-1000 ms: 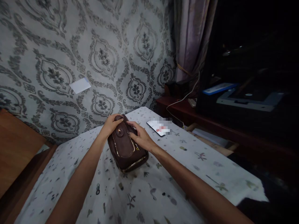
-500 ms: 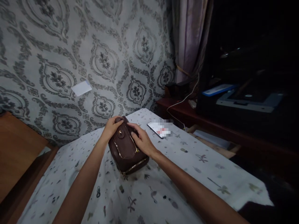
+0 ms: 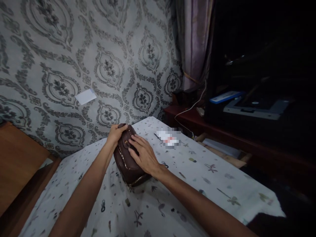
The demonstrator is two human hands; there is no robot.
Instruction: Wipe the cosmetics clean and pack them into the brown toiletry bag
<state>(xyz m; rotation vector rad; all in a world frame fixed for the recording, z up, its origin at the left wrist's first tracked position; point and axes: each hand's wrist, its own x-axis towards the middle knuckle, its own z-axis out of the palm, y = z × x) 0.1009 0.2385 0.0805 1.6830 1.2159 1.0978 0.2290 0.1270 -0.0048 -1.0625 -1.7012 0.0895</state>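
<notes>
A dark brown handbag (image 3: pixel 130 167) with gold zips and a small round gold-marked tab lies on the patterned white cloth (image 3: pixel 202 171). My left hand (image 3: pixel 115 135) grips the bag's far left end, its thumb on the top face and its other fingers hidden behind the edge. Across the bag's front lies my right hand (image 3: pixel 145 155), fingers stretched and slightly apart, tips beside the tab. The palm covers the right-hand zip.
A phone (image 3: pixel 168 137), its screen blurred out, lies right of the bag. A white cable (image 3: pixel 190 108) hangs over a dark red ledge (image 3: pixel 170 113). Patterned wallpaper stands behind, a wooden panel (image 3: pixel 19 158) at left, and a dark screen on the right.
My right hand has slid left from the bag's right edge onto its front face, and its fingers have straightened. My left hand keeps its grip. The view has shifted slightly.
</notes>
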